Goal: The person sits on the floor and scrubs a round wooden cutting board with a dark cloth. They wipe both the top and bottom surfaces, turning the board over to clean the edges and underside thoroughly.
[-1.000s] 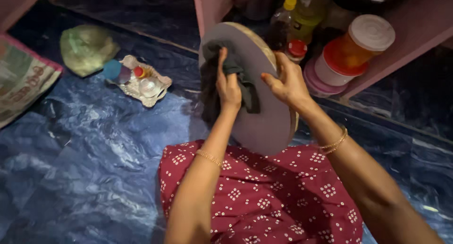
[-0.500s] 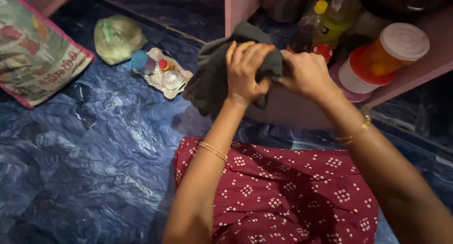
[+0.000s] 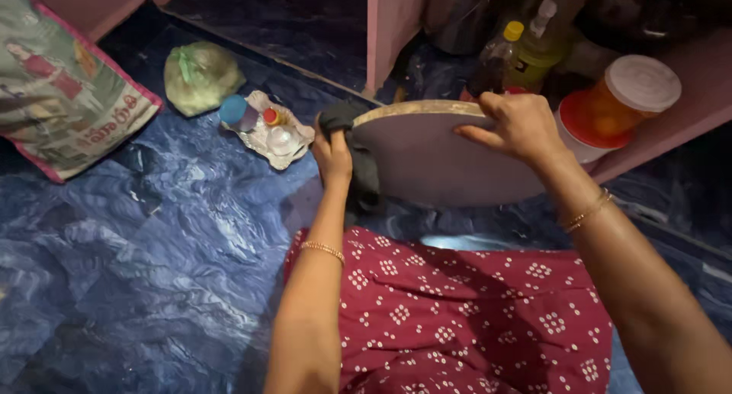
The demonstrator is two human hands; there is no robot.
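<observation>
- Gripping the far rim of a round grey board (image 3: 435, 161), the person's right hand (image 3: 518, 123) has its fingers curled over the pale wooden edge and its thumb on the flat grey face.
- The board is held off the floor, tilted toward the camera, above the person's lap in a maroon dotted garment (image 3: 465, 318).
- The left hand (image 3: 333, 154) is closed on a dark grey cloth (image 3: 358, 165), pressing it against the board's left edge; the cloth hangs down below the hand.
- Thin gold bangles circle both wrists.
- Behind the board, a pink shelf (image 3: 686, 104) holds an orange jar with a white lid (image 3: 629, 93), a red-lidded white tub (image 3: 583, 131) partly hidden by the right hand, a dark bottle with a yellow cap (image 3: 499, 55) and a spray bottle (image 3: 545, 36).
- On the blue marbled floor (image 3: 152, 257) to the left lie a small tray (image 3: 271, 131) carrying a blue-capped container, a red-capped one and a clear one, a knotted green bag (image 3: 202, 78) just beyond it, and a printed sack with a pink border (image 3: 61, 104) well apart at the far left.
</observation>
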